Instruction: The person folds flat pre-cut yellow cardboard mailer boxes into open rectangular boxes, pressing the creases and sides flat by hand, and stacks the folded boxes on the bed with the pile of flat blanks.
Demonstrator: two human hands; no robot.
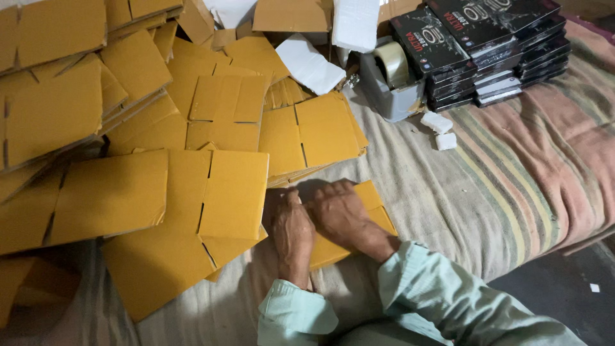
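While both hands are pressed flat on it, a small folded yellow cardboard box [368, 214] is held down on the striped blanket [512, 166] at lower centre of the frame, just right of the big heap of flattened cartons [160, 160]. The left hand [293, 234] is laid with fingers together along the box's left edge, and the right hand [343, 214] is spread palm-down over its middle; nothing is pinched, so the grip is a downward press rather than a hold. The box is judged to be light and thin, stiff across its panels but easily bent along the scored creases, and its matte surface is unlikely to slip. It would best be taken by its free edges or corners at the right, where the board is exposed, rather than by the flaps. Much of the box is covered by the hands, so its flaps and whether it is closed cannot be made out. The pale green sleeves [442, 295] are cut off at the bottom edge. At upper centre a grey tape dispenser [394, 80] is partly hidden behind white foam pieces [311, 64], and the stack of dark flat packages [487, 48] at upper right is cropped by the frame. The heap's lower layers are hidden.
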